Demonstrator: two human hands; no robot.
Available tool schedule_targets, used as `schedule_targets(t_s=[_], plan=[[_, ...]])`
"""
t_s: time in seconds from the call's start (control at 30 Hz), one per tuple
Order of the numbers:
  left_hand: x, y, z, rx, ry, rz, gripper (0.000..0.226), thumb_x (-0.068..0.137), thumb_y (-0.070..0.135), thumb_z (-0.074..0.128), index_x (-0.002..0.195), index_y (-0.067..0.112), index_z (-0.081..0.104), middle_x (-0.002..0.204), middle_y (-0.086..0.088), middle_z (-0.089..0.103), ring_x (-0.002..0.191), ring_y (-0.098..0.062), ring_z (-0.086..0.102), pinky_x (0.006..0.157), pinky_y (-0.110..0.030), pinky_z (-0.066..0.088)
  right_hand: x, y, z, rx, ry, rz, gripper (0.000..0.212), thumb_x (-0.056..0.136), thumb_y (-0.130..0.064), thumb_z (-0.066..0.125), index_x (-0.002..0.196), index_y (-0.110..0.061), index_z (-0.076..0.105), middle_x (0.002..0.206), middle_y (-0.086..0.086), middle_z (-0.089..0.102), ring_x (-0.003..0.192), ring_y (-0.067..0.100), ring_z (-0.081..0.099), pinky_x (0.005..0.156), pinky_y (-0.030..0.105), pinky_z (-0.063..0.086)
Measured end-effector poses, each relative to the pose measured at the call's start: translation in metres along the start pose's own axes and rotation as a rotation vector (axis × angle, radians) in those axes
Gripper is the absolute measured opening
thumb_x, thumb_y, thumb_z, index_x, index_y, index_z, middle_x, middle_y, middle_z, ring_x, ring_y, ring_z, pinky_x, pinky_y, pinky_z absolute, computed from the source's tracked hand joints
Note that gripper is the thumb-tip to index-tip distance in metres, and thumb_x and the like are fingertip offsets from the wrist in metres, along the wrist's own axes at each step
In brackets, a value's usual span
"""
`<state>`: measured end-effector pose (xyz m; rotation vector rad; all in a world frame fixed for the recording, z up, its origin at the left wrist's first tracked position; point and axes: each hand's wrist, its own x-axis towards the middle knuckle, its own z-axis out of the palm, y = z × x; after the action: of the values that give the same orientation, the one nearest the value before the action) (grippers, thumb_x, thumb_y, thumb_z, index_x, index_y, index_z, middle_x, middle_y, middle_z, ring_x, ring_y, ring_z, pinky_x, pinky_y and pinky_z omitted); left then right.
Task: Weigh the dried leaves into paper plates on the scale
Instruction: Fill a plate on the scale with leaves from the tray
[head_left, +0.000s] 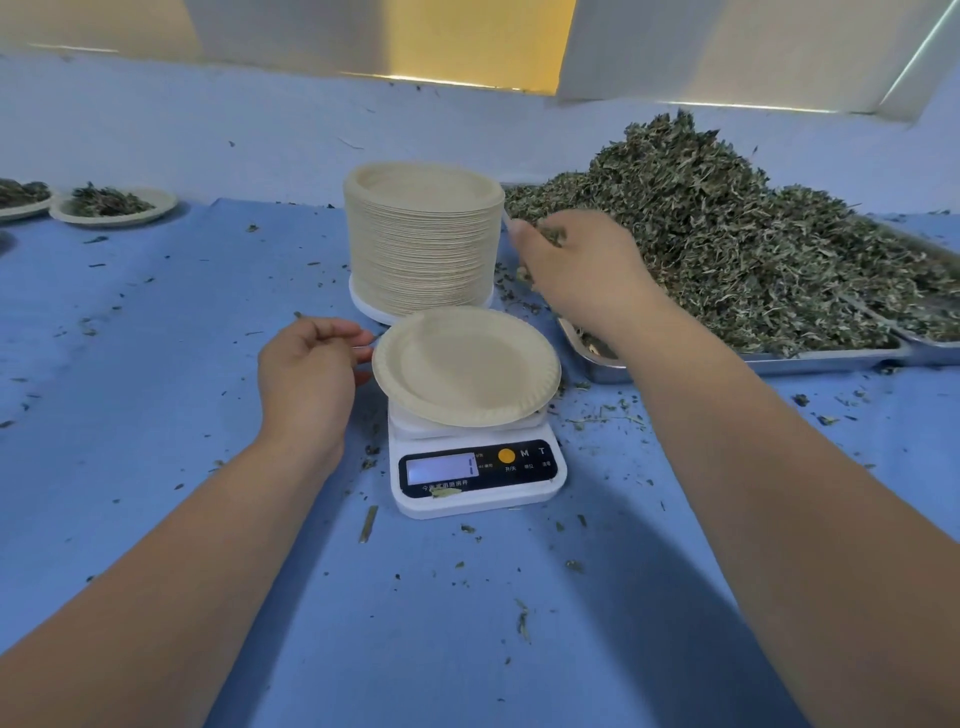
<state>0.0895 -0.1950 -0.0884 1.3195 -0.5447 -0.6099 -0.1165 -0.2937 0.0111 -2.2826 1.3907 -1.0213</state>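
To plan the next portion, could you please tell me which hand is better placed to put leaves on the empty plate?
Right, probably. The right hand is at the dried leaves, fingers curled into them; the left hand sits by the rim of the paper plate.

One scale (467, 483), one empty plate (467, 364) and one plate stack (421, 239) by the left hand (306, 374), one heap of dried leaves (727, 234) by the right hand (576, 265), two filled plates (111, 205) (21, 200).

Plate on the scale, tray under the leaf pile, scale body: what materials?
Round beige plate: looks like matte moulded paper pulp, with a crimped rim. Rectangular silver tray: likely stainless steel, with a shiny reflective rim. White kitchen scale: probably smooth plastic, with a glossy dark display panel.
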Motion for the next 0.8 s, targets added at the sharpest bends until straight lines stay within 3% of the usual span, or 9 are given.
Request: schedule_targets(t_s=[0.1, 0.17, 0.23, 0.37, 0.43, 0.5, 0.57, 0.67, 0.8], plan=[[-0.001, 0.0, 0.001, -0.001, -0.006, -0.005, 0.033, 0.086, -0.011, 0.046, 0.088, 0.013, 0.069, 0.086, -0.003, 0.075, 0.072, -0.01, 0.073, 0.061, -0.02, 0.056, -0.026, -0.025, 0.009, 0.03, -0.157, -0.087, 0.042, 0.1, -0.054, 0.048, 0.084, -0.02, 0.066, 0.075, -0.005, 0.068, 0.067, 0.013, 0.064, 0.066, 0.039, 0.056], [-0.002, 0.001, 0.002, 0.0, -0.007, 0.0, 0.034, 0.085, -0.011, 0.044, 0.089, 0.013, 0.068, 0.087, -0.003, 0.075, 0.071, -0.009, 0.072, 0.061, -0.02, 0.055, -0.043, -0.032, 0.019, 0.006, -0.284, -0.123, 0.035, 0.099, -0.055, 0.05, 0.096, -0.025, 0.068, 0.092, -0.007, 0.07, 0.083, 0.014, 0.067, 0.079, 0.041, 0.057], [-0.003, 0.002, 0.003, 0.006, -0.005, 0.004, 0.033, 0.085, -0.01, 0.043, 0.089, 0.012, 0.067, 0.088, -0.004, 0.074, 0.074, -0.012, 0.072, 0.062, -0.022, 0.055, -0.048, -0.032, 0.023, -0.06, -0.322, -0.174, 0.032, 0.099, -0.057, 0.05, 0.104, -0.032, 0.069, 0.103, -0.015, 0.068, 0.093, 0.009, 0.064, 0.084, 0.033, 0.053], [-0.003, 0.002, 0.004, 0.018, 0.001, 0.012, 0.031, 0.086, -0.01, 0.044, 0.086, 0.013, 0.065, 0.091, -0.007, 0.074, 0.077, -0.017, 0.071, 0.058, -0.021, 0.053, -0.04, -0.024, 0.012, -0.003, -0.257, -0.151, 0.037, 0.099, -0.057, 0.049, 0.091, -0.029, 0.07, 0.066, -0.019, 0.057, 0.062, -0.003, 0.052, 0.059, 0.023, 0.04], [-0.003, 0.002, 0.003, 0.031, -0.004, 0.01, 0.031, 0.087, -0.01, 0.044, 0.087, 0.013, 0.066, 0.09, -0.005, 0.075, 0.075, -0.015, 0.071, 0.061, -0.024, 0.055, -0.033, -0.009, 0.009, 0.014, -0.178, -0.11, 0.035, 0.099, -0.055, 0.049, 0.086, -0.03, 0.069, 0.062, -0.017, 0.058, 0.056, -0.004, 0.052, 0.054, 0.02, 0.037], [-0.003, 0.002, 0.003, 0.043, -0.006, 0.009, 0.031, 0.087, -0.009, 0.045, 0.087, 0.014, 0.066, 0.089, -0.003, 0.076, 0.073, -0.012, 0.072, 0.064, -0.027, 0.056, -0.024, 0.012, 0.008, -0.04, -0.094, -0.066, 0.029, 0.1, -0.049, 0.05, 0.085, -0.03, 0.066, 0.068, -0.014, 0.062, 0.065, 0.002, 0.057, 0.057, 0.023, 0.038], [-0.003, 0.003, 0.004, 0.052, -0.01, 0.016, 0.03, 0.086, -0.008, 0.046, 0.087, 0.014, 0.066, 0.086, 0.0, 0.076, 0.071, -0.01, 0.072, 0.064, -0.027, 0.056, -0.015, 0.038, 0.008, -0.166, -0.074, 0.003, 0.027, 0.101, -0.045, 0.048, 0.098, -0.026, 0.067, 0.086, -0.005, 0.067, 0.081, 0.018, 0.061, 0.067, 0.03, 0.044], [-0.004, 0.003, 0.005, 0.061, -0.012, 0.028, 0.032, 0.085, -0.008, 0.046, 0.082, 0.016, 0.066, 0.075, 0.007, 0.075, 0.067, -0.007, 0.071, 0.062, -0.025, 0.057, -0.007, 0.072, 0.014, -0.333, -0.141, 0.128, 0.037, 0.102, -0.049, 0.043, 0.118, -0.02, 0.06, 0.101, 0.007, 0.066, 0.088, 0.029, 0.059, 0.076, 0.04, 0.05], [-0.005, 0.002, 0.005, 0.081, -0.025, 0.036, 0.034, 0.082, -0.008, 0.045, 0.079, 0.018, 0.067, 0.072, 0.008, 0.075, 0.067, -0.007, 0.072, 0.062, -0.025, 0.057, 0.005, 0.088, 0.023, -0.383, -0.309, 0.207, 0.056, 0.102, -0.061, 0.033, 0.134, -0.018, 0.049, 0.114, 0.013, 0.062, 0.09, 0.03, 0.055, 0.073, 0.038, 0.04]])
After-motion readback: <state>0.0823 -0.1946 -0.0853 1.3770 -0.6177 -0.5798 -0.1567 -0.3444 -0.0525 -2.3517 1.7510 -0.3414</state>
